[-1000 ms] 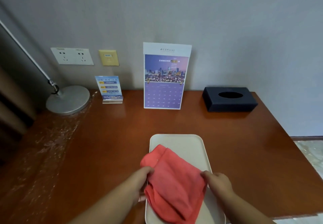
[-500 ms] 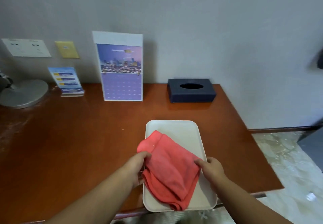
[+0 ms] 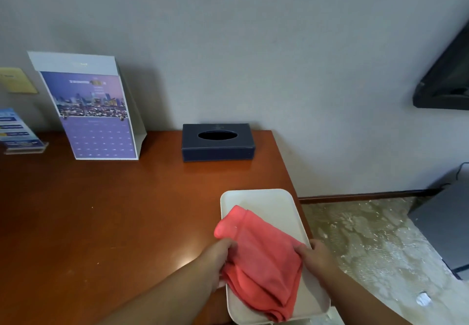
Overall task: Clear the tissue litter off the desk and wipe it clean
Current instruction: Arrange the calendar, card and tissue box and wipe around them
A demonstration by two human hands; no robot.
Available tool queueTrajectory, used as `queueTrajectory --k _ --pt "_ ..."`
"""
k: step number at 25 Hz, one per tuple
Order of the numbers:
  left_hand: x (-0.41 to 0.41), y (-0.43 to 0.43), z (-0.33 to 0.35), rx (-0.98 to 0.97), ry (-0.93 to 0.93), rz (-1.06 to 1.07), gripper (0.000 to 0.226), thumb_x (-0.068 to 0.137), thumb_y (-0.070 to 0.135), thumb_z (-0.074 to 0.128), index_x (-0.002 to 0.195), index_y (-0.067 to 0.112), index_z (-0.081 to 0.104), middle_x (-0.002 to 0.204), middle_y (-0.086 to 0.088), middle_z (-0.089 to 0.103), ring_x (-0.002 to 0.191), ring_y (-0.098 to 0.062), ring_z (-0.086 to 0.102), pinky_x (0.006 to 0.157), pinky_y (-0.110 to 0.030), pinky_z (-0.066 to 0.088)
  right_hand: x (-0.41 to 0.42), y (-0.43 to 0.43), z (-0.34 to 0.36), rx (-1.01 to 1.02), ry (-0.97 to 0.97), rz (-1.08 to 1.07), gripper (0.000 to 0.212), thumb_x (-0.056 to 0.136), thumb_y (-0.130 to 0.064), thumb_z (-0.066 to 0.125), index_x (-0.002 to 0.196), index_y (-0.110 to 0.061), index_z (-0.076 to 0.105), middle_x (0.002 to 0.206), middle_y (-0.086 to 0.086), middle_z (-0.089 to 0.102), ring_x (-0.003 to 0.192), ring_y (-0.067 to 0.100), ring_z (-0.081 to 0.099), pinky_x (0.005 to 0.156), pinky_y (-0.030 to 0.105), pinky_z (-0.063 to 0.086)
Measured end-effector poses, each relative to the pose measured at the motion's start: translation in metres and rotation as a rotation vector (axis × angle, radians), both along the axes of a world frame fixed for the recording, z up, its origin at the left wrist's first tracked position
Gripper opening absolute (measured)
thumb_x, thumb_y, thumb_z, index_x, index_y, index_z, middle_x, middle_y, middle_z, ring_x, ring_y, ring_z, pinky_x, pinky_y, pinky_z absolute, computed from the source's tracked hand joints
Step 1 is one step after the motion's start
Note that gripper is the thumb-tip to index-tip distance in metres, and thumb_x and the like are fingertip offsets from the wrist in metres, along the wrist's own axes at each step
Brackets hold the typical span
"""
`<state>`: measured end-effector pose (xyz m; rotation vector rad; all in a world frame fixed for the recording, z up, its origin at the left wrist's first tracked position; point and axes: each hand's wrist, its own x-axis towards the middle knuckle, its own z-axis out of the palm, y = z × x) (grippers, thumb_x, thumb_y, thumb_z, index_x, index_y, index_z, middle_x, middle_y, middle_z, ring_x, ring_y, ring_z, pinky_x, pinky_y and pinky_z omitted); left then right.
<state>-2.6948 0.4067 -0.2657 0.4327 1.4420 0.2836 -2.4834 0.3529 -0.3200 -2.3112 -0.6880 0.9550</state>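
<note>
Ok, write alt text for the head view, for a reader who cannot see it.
The left hand and right hand grip a red cloth by its sides over a white tray near the right edge of a wooden desk. A dark tissue box and a purple calendar stand at the back by the wall.

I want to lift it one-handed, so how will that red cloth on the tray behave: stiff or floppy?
Probably floppy: the red cloth lies in soft, bunched folds on the tray. Likely light, since the left hand and right hand grip it only at its sides.
</note>
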Motion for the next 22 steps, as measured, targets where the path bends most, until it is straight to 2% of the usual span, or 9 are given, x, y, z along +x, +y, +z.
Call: queueTrajectory --k 4,7,10,13,15,17,18,20,22 --pt "-0.001 0.001 -0.011 0.014 0.056 -0.023 0.008 0.085 0.019 0.056 0.079 0.014 0.055 0.078 -0.005 0.05 0.069 -0.018 0.047 0.059 -0.027 0.036 -0.01 0.006 -0.004 -0.07 -0.394 0.225 0.058 0.077 -0.036 0.063 0.127 -0.008 0.052 0.131 0.016 0.05 0.123 0.031 0.043 0.103 0.038 0.036" --pt "-0.005 0.001 -0.024 0.029 0.091 0.015 0.01 0.08 0.018 0.058 0.073 0.012 0.056 0.073 -0.007 0.054 0.065 -0.02 0.049 0.06 -0.026 0.035 -0.022 0.027 0.002 -0.057 -0.372 0.536 0.081 0.077 -0.044 0.068 0.144 -0.014 0.034 0.141 0.006 0.042 0.132 0.023 0.037 0.11 0.034 0.031" --pt "-0.011 -0.009 -0.032 -0.002 0.076 0.009 0.02 0.076 0.014 0.056 0.057 0.011 0.052 0.047 -0.004 0.045 0.04 -0.017 0.041 0.052 -0.017 0.033 -0.031 0.043 0.003 -0.227 -0.35 0.608 0.073 0.069 -0.046 0.067 0.133 -0.019 0.045 0.126 0.007 0.053 0.119 0.026 0.05 0.097 0.034 0.043" --pt "-0.029 -0.021 -0.027 -0.022 0.0 -0.052 0.009 0.067 0.015 0.06 0.061 0.008 0.058 0.051 -0.005 0.05 0.037 -0.015 0.043 0.043 -0.013 0.032 -0.034 0.061 0.022 -0.302 -0.227 0.738 0.037 0.048 -0.039 0.064 0.079 -0.02 0.059 0.083 0.0 0.061 0.082 0.02 0.062 0.06 0.024 0.045" --pt "-0.052 -0.016 -0.021 0.191 0.176 -0.167 0.019 0.069 0.02 0.067 0.086 0.014 0.061 0.071 -0.003 0.059 0.054 -0.012 0.054 0.045 -0.017 0.04 -0.043 0.075 0.047 -0.29 -0.122 0.846 0.037 0.039 -0.035 0.065 0.071 -0.017 0.06 0.074 -0.002 0.06 0.071 0.016 0.059 0.056 0.023 0.044" --pt "-0.082 -0.005 -0.009 0.652 0.517 -0.467 0.06 0.074 0.031 0.069 0.129 0.03 0.043 0.123 -0.001 0.051 0.107 -0.012 0.054 0.086 -0.017 0.045 -0.066 0.087 0.075 -0.291 -0.144 1.081 0.036 0.045 -0.034 0.075 0.075 -0.021 0.058 0.081 -0.004 0.061 0.077 0.014 0.059 0.064 0.025 0.047" --pt "-0.097 0.001 0.008 0.857 0.611 -0.61 0.083 0.073 0.037 0.069 0.142 0.038 0.024 0.146 0.003 0.029 0.133 -0.014 0.032 0.106 -0.021 0.031 -0.082 0.091 0.093 -0.304 -0.179 1.237 0.034 0.053 -0.033 0.078 0.078 -0.025 0.055 0.084 -0.007 0.06 0.08 0.012 0.058 0.065 0.023 0.045" --pt "-0.119 0.015 0.041 1.071 0.657 -0.893 0.102 0.068 0.045 0.073 0.146 0.042 0.008 0.156 0.013 -0.005 0.143 -0.01 -0.007 0.116 -0.036 0.004 -0.123 0.096 0.127 -0.316 -0.256 1.517 0.034 0.065 -0.032 0.078 0.081 -0.027 0.049 0.084 -0.011 0.054 0.079 0.011 0.053 0.06 0.018 0.04" --pt "-0.144 0.03 0.06 1.063 0.706 -1.149 0.082 0.067 0.046 0.075 0.139 0.032 0.038 0.156 0.005 0.016 0.145 -0.015 0.005 0.115 -0.044 0.007 -0.164 0.106 0.146 -0.276 -0.289 1.649 0.036 0.069 -0.031 0.079 0.087 -0.026 0.049 0.087 -0.009 0.051 0.081 0.012 0.05 0.06 0.018 0.038"
